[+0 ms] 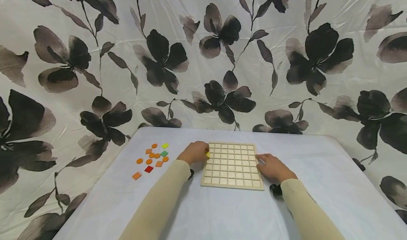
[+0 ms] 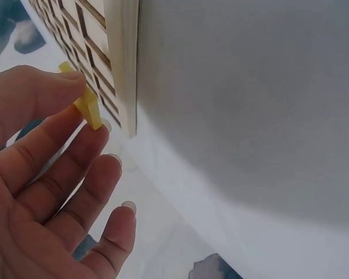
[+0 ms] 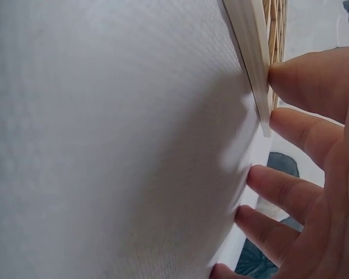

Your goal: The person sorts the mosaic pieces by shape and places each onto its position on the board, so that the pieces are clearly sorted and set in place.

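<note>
A pale wooden grid board [image 1: 233, 187] with rows of square cells lies flat on the white table. At its left edge, near the far corner, my left hand [image 1: 195, 152] pinches a small yellow tile [image 2: 92, 110] between thumb and fingertips; the other fingers are loosely bent. The tile is tilted and close to the board's rim, and whether it touches the grid I cannot tell. My right hand [image 1: 271, 166] rests at the board's right edge, its thumb [image 3: 305, 78] and index finger touching the rim. The remaining fingers of that hand are spread beside the board, near the tablecloth.
Left of the board lie scattered flat pieces: orange discs [image 1: 139, 161], orange squares [image 1: 136, 176], a red square [image 1: 148, 169], a green square [image 1: 164, 153] and a yellow square [image 1: 165, 145]. Behind the white-covered table [image 1: 229, 215] hangs a floral cloth [image 1: 254, 67].
</note>
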The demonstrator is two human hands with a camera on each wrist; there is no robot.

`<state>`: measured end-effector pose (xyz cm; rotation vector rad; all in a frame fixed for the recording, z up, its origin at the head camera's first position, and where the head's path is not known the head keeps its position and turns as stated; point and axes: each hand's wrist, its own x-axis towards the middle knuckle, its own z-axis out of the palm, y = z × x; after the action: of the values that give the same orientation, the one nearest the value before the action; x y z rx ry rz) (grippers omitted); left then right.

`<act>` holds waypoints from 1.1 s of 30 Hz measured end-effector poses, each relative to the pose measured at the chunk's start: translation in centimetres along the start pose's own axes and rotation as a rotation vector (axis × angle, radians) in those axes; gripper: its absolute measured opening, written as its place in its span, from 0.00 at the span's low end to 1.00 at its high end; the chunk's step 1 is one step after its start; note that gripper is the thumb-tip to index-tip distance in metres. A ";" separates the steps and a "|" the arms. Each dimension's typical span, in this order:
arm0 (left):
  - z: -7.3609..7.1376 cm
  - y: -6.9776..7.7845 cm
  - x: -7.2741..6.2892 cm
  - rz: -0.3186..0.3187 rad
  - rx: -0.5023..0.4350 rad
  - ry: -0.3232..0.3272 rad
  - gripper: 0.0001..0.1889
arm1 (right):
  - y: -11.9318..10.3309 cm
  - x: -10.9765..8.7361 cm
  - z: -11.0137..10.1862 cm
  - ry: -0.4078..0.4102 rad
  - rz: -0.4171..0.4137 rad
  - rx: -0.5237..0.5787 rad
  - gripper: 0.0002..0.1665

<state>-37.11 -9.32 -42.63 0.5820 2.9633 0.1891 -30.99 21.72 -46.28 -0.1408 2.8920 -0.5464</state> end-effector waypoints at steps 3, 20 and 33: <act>0.1 0.2 0.3 -0.011 -0.021 -0.009 0.11 | 0.0 -0.1 0.1 0.006 -0.005 -0.008 0.32; 0.7 0.6 2.0 -0.016 -0.022 -0.099 0.13 | 0.0 -0.1 0.1 0.005 0.017 0.001 0.32; 0.7 1.1 2.0 -0.020 -0.028 -0.107 0.12 | 0.0 -0.3 0.1 0.015 0.011 0.007 0.32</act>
<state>-38.48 -7.48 -43.34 0.5414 2.8569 0.1907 -30.71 21.70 -46.34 -0.1198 2.9037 -0.5578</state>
